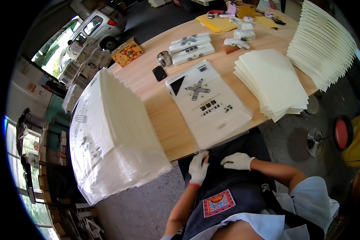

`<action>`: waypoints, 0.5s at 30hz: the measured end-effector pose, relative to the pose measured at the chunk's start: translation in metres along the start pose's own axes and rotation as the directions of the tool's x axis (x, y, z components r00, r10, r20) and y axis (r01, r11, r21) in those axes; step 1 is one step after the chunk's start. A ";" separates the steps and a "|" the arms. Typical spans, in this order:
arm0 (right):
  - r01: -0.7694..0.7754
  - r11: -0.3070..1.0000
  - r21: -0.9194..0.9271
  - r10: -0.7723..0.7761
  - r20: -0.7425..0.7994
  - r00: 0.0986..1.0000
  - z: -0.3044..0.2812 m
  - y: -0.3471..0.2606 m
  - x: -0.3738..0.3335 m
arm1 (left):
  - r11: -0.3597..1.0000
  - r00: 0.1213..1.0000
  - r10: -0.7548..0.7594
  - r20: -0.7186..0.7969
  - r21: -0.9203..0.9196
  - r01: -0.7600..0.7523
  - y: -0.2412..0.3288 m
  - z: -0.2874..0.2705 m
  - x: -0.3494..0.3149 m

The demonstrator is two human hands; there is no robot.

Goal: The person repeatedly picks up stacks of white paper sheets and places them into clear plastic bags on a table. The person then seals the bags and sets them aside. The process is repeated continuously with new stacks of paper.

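Observation:
Both my hands wear white knit gloves with red cuffs, low over my dark apron [224, 191] at the table's near edge. My left hand [198, 168] is beside the lower edge of a stack of clear printed plastic bags [210, 106], its fingers pointing up toward the table and partly apart. My right hand [237, 161] lies to its right, fingers stretched leftward, apart from the bags. Neither hand shows anything in it. A fanned stack of cream paper sheets [274, 82] sits right of the bags. A tall stack of bagged white sheets [120, 132] stands at the left.
Farther back on the wooden table [164, 128] are a phone [159, 73], a metal cup [164, 59], rolled printed bags [192, 48] and a fruit-print box [128, 52]. Another tall paper stack [320, 46] stands far right. A round stool [341, 134] is on the floor at right.

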State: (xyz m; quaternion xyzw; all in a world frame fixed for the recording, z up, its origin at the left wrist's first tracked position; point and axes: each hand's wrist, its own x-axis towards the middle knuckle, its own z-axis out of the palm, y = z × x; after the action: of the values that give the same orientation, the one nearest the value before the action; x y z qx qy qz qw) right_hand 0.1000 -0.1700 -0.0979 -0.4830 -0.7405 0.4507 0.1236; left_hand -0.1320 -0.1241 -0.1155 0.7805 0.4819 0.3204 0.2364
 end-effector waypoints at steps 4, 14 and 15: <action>-0.211 0.962 0.173 0.241 -0.172 0.955 -0.021 0.007 -0.034 | 0.979 0.993 0.101 0.062 0.171 -0.110 0.050 0.036 0.103; -0.049 0.910 0.411 0.230 -0.404 0.885 -0.038 0.011 -0.022 | 0.997 0.873 -0.081 0.481 0.047 0.067 0.027 0.052 0.177; -0.088 0.915 0.393 0.262 -0.414 0.872 -0.043 0.025 -0.005 | 0.996 0.870 -0.085 0.485 0.029 0.081 0.034 0.051 0.184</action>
State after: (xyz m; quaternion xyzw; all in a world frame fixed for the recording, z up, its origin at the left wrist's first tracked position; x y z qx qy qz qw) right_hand 0.1441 -0.1473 -0.0919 -0.6103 -0.5468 0.4619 0.3393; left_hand -0.0144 0.0244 -0.0772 0.8155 0.4414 0.1018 0.3602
